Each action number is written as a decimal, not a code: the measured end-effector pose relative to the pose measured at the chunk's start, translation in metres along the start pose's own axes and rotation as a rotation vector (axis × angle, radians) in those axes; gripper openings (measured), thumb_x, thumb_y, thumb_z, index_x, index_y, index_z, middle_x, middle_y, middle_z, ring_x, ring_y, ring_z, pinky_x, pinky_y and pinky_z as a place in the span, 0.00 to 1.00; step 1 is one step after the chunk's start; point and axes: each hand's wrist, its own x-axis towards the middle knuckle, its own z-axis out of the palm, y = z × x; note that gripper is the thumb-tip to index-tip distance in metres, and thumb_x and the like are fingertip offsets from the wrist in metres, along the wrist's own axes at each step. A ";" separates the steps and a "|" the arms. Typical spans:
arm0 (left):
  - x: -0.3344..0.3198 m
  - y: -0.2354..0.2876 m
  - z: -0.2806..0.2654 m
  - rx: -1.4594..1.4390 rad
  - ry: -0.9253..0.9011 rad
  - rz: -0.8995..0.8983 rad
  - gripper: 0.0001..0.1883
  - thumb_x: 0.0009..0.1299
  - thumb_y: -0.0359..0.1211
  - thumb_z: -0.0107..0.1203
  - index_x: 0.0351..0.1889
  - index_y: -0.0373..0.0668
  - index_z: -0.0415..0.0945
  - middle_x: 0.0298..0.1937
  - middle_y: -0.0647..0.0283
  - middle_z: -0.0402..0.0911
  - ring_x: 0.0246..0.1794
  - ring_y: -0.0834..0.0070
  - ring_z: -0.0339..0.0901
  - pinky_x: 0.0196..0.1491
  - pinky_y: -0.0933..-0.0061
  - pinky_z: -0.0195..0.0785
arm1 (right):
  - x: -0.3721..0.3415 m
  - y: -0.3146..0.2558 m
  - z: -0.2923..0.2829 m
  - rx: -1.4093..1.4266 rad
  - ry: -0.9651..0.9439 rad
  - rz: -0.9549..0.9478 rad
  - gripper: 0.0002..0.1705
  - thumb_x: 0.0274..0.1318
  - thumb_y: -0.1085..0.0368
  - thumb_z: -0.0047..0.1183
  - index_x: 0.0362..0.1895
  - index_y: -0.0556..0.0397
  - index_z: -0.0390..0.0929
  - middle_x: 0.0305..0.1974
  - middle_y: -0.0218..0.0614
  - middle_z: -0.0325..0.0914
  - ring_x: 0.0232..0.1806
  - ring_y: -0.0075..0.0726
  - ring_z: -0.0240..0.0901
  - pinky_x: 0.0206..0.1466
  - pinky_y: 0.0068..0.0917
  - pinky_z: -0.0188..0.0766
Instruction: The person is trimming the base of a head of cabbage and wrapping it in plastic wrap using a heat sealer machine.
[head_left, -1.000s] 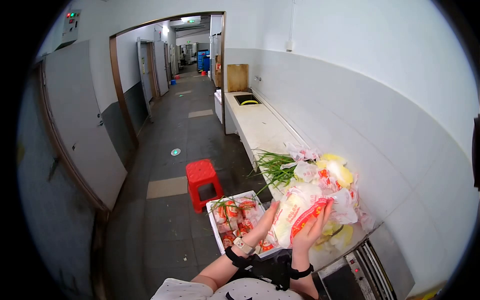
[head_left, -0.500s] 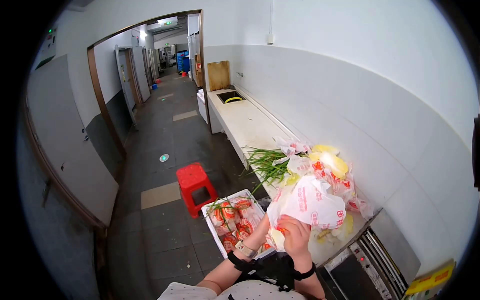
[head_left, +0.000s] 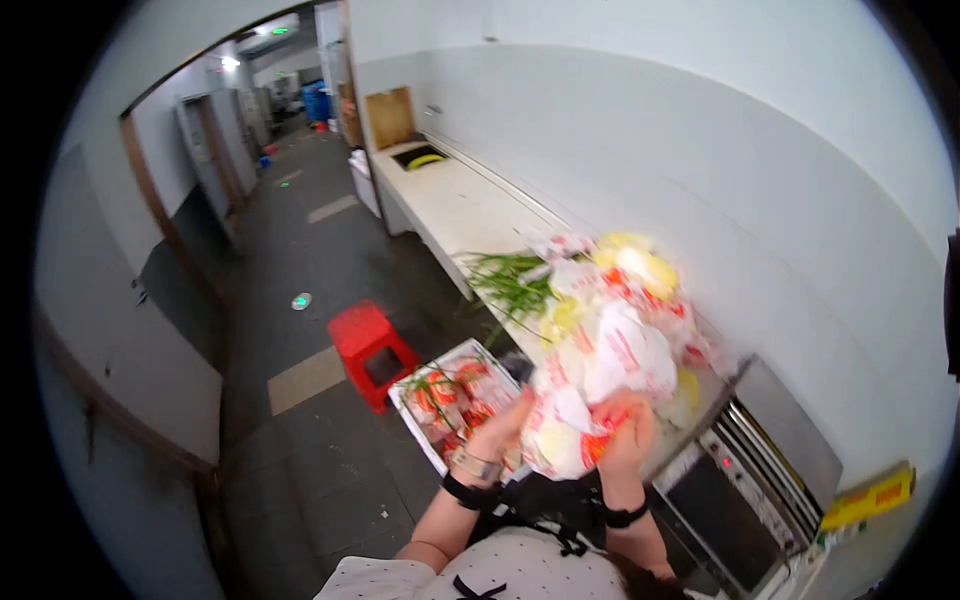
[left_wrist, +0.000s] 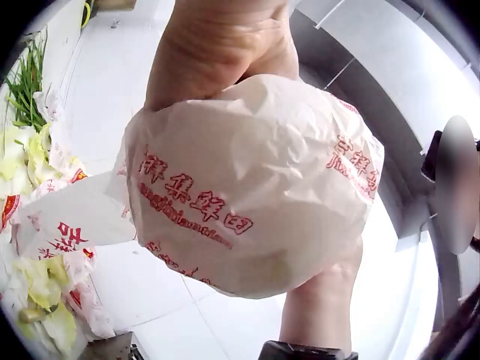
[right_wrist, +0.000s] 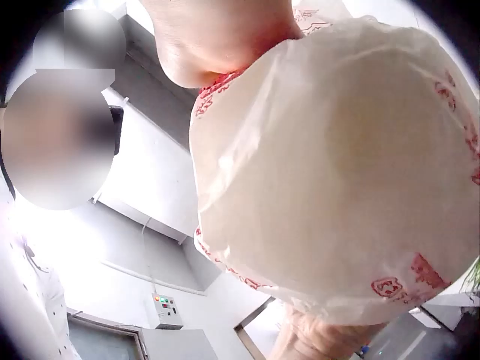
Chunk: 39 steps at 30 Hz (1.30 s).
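Both hands hold a napa cabbage wrapped in white paper with red print (head_left: 558, 440), close in front of the body above the counter's near end. My left hand (head_left: 503, 428) grips its left side, and my right hand (head_left: 628, 432) curls round the right side over a red-printed part of the wrapper. The wrapped cabbage (left_wrist: 255, 187) shows rounded and crinkled in the left wrist view, and its pale body (right_wrist: 337, 157) shows through thin wrapper in the right wrist view. Most fingers are hidden behind it. Beyond it, a white printed paper sheet (head_left: 632, 352) overlaps the heap on the counter.
A white foam box (head_left: 405, 415) of red-and-white wrapped bundles stands at the left, beside a red stool (head_left: 368, 340). Green stalks (head_left: 510, 283), yellowish cabbage leaves (head_left: 640, 265) and crumpled wrappers lie on the counter (head_left: 470, 210). A metal-topped appliance (head_left: 735, 495) stands at the right.
The cabbage has come nearer the body, and its wrapper now lies round the near end. The right hand moved across to the wrapper, then back to the right side. The view has turned right.
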 end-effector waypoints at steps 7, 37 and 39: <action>-0.020 -0.008 0.033 -0.299 0.213 0.101 0.31 0.73 0.54 0.32 0.65 0.41 0.56 0.63 0.56 0.65 0.60 0.64 0.66 0.62 0.62 0.61 | 0.021 -0.029 0.014 0.334 0.174 0.135 0.17 0.68 0.58 0.30 0.23 0.47 0.56 0.17 0.30 0.55 0.20 0.25 0.55 0.26 0.19 0.57; -0.019 0.025 -0.011 -0.385 0.315 0.541 0.34 0.68 0.59 0.38 0.64 0.46 0.59 0.60 0.61 0.68 0.59 0.64 0.67 0.61 0.61 0.60 | 0.002 -0.038 -0.021 0.263 -0.735 0.334 0.16 0.41 0.66 0.58 0.21 0.65 0.65 0.38 0.48 0.72 0.39 0.38 0.68 0.47 0.29 0.63; -0.020 0.006 -0.028 -0.376 0.339 0.537 0.34 0.68 0.59 0.38 0.64 0.46 0.59 0.61 0.61 0.68 0.59 0.64 0.67 0.61 0.61 0.60 | -0.003 -0.040 -0.003 0.297 -0.714 0.350 0.15 0.44 0.63 0.54 0.25 0.64 0.68 0.37 0.45 0.73 0.37 0.36 0.69 0.42 0.26 0.64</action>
